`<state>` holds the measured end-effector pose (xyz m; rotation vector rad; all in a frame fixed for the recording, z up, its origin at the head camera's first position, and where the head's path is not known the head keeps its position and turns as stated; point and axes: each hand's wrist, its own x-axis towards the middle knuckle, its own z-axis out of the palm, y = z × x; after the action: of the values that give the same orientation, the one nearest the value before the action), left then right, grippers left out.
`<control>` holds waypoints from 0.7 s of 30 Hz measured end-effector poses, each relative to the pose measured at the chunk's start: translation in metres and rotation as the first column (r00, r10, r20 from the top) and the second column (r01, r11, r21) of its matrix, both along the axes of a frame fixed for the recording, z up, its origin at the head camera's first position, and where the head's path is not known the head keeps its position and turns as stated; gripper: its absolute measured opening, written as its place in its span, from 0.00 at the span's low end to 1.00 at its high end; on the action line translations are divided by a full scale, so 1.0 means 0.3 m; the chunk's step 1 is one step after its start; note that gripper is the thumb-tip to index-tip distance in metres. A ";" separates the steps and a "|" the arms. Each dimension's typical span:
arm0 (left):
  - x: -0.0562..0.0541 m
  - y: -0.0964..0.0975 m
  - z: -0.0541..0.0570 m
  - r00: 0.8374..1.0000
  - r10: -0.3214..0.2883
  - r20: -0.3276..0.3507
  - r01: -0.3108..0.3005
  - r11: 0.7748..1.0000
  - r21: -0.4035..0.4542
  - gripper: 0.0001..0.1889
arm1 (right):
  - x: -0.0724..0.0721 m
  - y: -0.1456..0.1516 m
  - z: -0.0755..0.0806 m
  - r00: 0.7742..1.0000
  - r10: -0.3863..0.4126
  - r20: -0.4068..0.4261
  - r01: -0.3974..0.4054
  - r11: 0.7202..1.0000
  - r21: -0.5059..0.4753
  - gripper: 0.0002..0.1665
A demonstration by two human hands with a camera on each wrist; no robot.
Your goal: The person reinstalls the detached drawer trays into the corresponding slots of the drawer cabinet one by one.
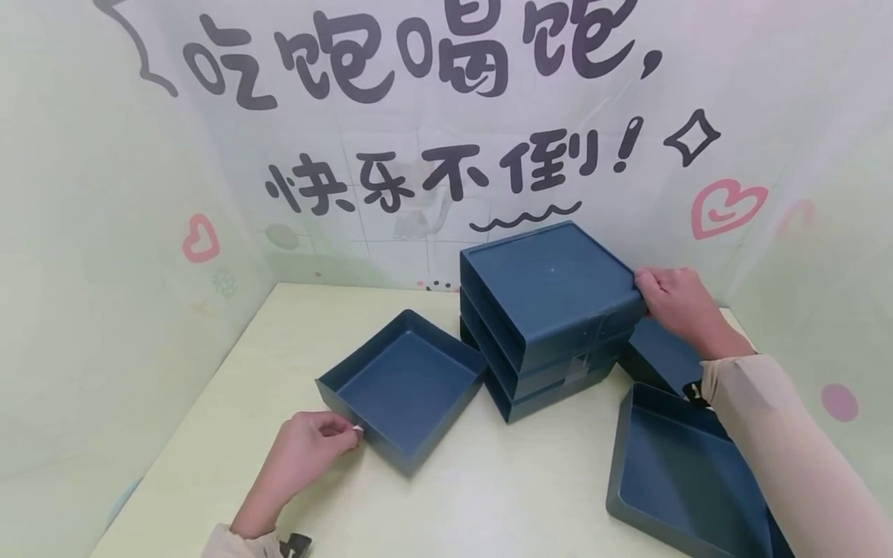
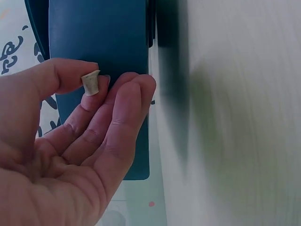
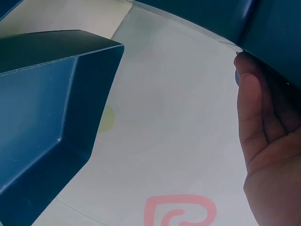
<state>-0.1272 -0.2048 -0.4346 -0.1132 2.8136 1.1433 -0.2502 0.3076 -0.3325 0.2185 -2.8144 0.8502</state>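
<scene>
The left hand (image 1: 300,453) is pinching a small pale scrap (image 2: 91,84) between thumb and forefinger, its other fingers bending loosely alongside. That scrap is sitting right next to the outer wall of an open tray (image 1: 401,387), which is lying left of the blue stack (image 1: 551,294), between the far-left corner and the near edge of the surface (image 1: 474,504). Whether the remaining fingers are touching the tray wall, I cannot quite tell from the left wrist view.

The right hand (image 1: 673,302) is gripping the upper right corner of the blue stack, its fingers curling around the edge. The stack is standing near the back edge, right of the middle, its open slots facing left (a strip of clear tape (image 1: 576,369) is clinging to its front side). A second tray (image 1: 687,473) is lying toward the near-right corner, partly hiding under the right sleeve (image 1: 788,426), and another blue piece (image 1: 659,349) is resting behind it, close to the far-right corner. Behind everything, a printed backdrop (image 1: 607,205) is showing dark lettering and pink hearts.
</scene>
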 end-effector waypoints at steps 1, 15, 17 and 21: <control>0.002 0.000 0.001 1.000 -0.004 0.001 0.004 1.000 0.003 0.06 | -0.001 0.000 0.000 1.000 -0.001 0.004 0.001 1.000 -0.001 0.32; 0.002 0.024 0.006 0.999 -0.050 0.017 0.049 0.997 0.058 0.04 | -0.009 0.008 -0.004 1.000 0.003 -0.004 -0.003 1.000 0.006 0.32; -0.004 0.028 0.001 0.999 -0.049 0.019 0.048 0.997 0.061 0.03 | -0.009 0.007 -0.004 1.000 0.002 -0.004 -0.002 1.000 0.003 0.32; -0.016 0.034 -0.009 0.998 -0.056 0.012 0.055 0.996 0.077 0.04 | -0.006 -0.002 -0.003 1.000 -0.017 -0.001 0.017 1.000 -0.011 0.33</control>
<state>-0.1318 -0.1946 -0.4375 -0.0370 2.7379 1.2316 -0.2521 0.3071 -0.3335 0.1933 -2.8055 0.8610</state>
